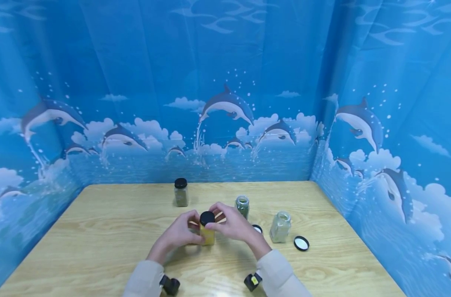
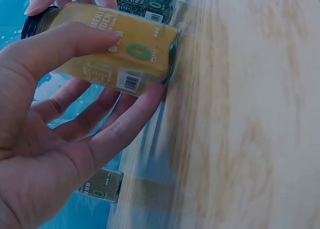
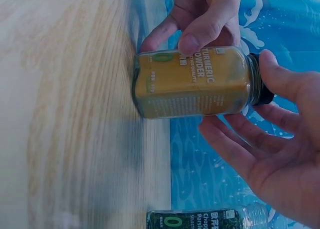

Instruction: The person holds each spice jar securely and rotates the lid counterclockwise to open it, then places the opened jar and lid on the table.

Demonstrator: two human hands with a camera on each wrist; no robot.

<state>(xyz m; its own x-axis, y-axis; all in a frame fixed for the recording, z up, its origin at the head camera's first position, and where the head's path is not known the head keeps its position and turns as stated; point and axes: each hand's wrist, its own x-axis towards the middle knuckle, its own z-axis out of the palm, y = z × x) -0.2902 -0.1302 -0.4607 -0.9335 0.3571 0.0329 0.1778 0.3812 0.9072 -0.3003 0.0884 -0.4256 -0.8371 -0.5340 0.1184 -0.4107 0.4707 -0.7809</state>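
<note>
In the head view a glass jar of turmeric powder (image 1: 207, 236) stands upright between the two hands, with its black lid (image 1: 207, 218) on. My left hand (image 1: 180, 232) grips the jar's body from the left. Thumb and fingers lie on opposite sides of the glass near its base in the left wrist view. My right hand (image 1: 230, 222) pinches the lid, its thumb along the edge in the right wrist view. The yellow powder (image 3: 195, 84) shows through the printed glass.
Behind the hands is a lidded jar (image 1: 181, 194) of greyish contents. To the right are a lidless parsley jar (image 1: 242, 206), a lidless jar of pale contents (image 1: 280, 227), and two loose black lids, one near the right wrist and one further right (image 1: 301, 243). A dolphin curtain (image 1: 225, 82) borders the table.
</note>
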